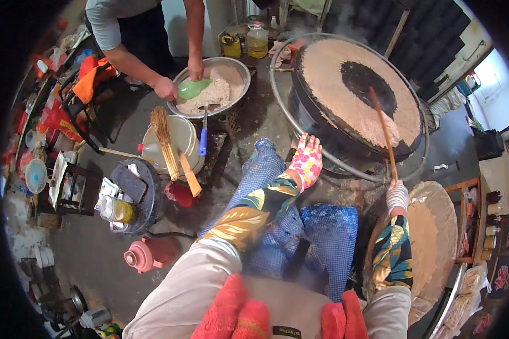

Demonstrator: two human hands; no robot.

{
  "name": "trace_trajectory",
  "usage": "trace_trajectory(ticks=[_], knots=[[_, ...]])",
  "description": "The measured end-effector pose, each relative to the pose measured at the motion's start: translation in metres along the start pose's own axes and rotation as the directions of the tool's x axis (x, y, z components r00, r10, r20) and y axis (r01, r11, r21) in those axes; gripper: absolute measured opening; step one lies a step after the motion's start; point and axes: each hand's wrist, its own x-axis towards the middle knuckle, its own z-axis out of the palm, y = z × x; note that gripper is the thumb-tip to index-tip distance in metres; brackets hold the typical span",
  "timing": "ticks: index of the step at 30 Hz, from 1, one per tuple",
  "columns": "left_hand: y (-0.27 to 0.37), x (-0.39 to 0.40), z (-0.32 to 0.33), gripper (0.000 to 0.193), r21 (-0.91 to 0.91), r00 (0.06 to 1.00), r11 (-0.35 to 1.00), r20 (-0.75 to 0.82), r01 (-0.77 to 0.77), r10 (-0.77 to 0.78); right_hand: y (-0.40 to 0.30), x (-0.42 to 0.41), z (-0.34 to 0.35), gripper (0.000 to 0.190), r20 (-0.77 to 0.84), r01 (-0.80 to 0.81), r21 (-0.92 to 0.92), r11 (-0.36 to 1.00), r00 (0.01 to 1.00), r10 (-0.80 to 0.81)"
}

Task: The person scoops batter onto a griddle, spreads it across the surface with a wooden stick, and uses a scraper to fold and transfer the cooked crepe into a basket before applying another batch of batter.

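Note:
My right hand point(396, 196), in a striped glove, is closed around the lower end of a long wooden stick point(383, 127). The stick reaches across a large round griddle point(356, 76), whose dark middle shows through a ring of pinkish-beige batter point(326, 63). A thicker lump of batter point(391, 130) lies beside the stick. Faint steam rises behind the griddle. My left hand point(307, 163), in a flowered glove, holds nothing; its straightened fingers rest at the metal hoop point(272, 80) around the griddle. At my right lies a wide round stack of thin beige sheets point(432, 237) on a wrapped base.
Another person's hands point(195, 70) hold a green bowl point(193, 89) in a metal batter basin point(247, 80). A bucket point(147, 137) carries a straw brush point(164, 144) and wooden scraper point(189, 176). A cluttered round stool point(152, 212) and pink thermos point(152, 255) stand left; oil jugs point(258, 42) stand behind.

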Motion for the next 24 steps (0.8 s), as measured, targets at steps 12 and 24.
trace_trajectory(ticks=[12, 24], knots=[[-0.028, 0.008, 0.015, 0.06, -0.042, 1.0, 0.999, -0.007, 0.009, -0.01, -0.03, -0.02, -0.015, 0.031, 0.088, 0.036, 0.022, 0.999, 0.995, -0.038], [-0.06, 0.008, 0.002, 0.055, -0.007, 0.995, 0.998, -0.086, 0.056, -0.056, -0.015, -0.018, 0.013, 0.034, 0.012, 0.08, 0.083, 0.993, 0.997, -0.082]])
